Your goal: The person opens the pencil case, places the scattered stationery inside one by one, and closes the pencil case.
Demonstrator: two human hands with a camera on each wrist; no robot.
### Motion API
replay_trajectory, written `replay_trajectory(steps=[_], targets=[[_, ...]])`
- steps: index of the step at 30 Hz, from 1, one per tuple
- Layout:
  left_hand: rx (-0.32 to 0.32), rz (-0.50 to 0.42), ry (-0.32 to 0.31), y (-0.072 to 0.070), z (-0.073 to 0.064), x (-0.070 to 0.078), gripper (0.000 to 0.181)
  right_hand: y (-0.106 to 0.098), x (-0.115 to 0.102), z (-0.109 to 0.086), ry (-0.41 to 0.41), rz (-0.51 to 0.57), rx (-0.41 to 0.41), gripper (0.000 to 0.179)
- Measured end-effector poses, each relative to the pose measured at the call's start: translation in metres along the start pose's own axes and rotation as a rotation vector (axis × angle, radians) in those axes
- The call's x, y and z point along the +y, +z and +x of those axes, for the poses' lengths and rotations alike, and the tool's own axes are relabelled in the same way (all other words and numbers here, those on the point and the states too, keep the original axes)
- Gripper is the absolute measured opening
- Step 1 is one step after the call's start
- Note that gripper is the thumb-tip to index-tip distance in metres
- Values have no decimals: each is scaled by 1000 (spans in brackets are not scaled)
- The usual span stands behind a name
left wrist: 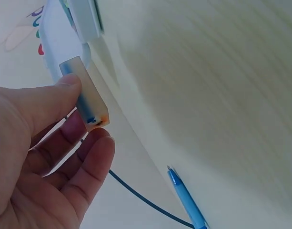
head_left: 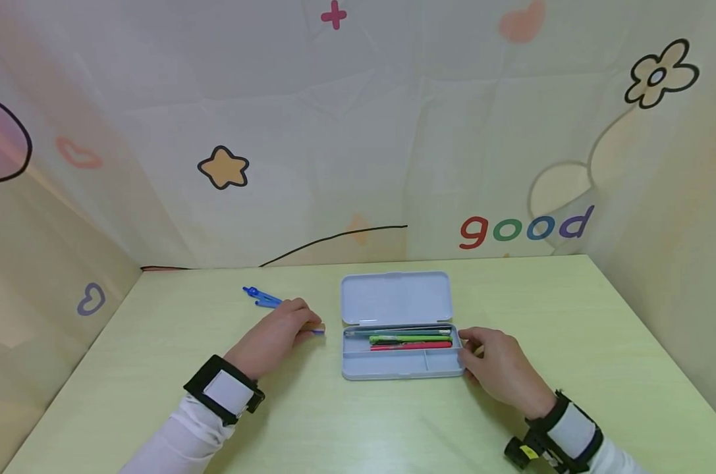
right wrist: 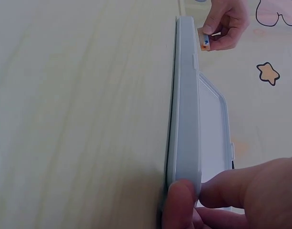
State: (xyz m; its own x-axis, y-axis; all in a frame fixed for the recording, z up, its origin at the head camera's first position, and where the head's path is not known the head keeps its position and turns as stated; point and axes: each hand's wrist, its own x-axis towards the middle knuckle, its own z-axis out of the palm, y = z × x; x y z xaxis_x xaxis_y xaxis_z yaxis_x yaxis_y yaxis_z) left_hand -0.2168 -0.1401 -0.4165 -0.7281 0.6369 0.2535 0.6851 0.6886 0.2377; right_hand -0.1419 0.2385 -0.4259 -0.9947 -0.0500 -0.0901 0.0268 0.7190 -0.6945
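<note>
My left hand (head_left: pixel 280 334) pinches an eraser (left wrist: pixel 86 95) between thumb and fingers, held above the table to the left of the case. The eraser is pale with a blue side and a small orange and blue print at one end. An open light-blue pencil case (head_left: pixel 384 364) lies on the table, its lid folded back. My right hand (head_left: pixel 500 365) grips the case's right end, fingers and thumb on its edge. Inside the long rear compartment lie a green pen (head_left: pixel 411 339), a red pen (head_left: pixel 413 345) and pencils (head_left: pixel 393 332).
A blue drawing compass (head_left: pixel 265 299) lies on the table just beyond my left hand. Behind the pale wooden table (head_left: pixel 334 428) hangs a printed cloth (head_left: pixel 358 131), with further cloth at both sides.
</note>
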Motion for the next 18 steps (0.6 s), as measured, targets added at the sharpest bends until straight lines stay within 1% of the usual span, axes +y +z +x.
replay_trajectory(steps=[5, 10, 18], targets=[[14, 2, 16, -4, -1, 8, 17, -1, -1, 0, 12, 7, -9, 39], [14, -7, 11, -8, -1, 16, 17, -1, -2, 0, 24, 12, -16, 39], [10, -14, 32, -11, 0, 28, 18, 0, -2, 1, 25, 20, -27, 40]])
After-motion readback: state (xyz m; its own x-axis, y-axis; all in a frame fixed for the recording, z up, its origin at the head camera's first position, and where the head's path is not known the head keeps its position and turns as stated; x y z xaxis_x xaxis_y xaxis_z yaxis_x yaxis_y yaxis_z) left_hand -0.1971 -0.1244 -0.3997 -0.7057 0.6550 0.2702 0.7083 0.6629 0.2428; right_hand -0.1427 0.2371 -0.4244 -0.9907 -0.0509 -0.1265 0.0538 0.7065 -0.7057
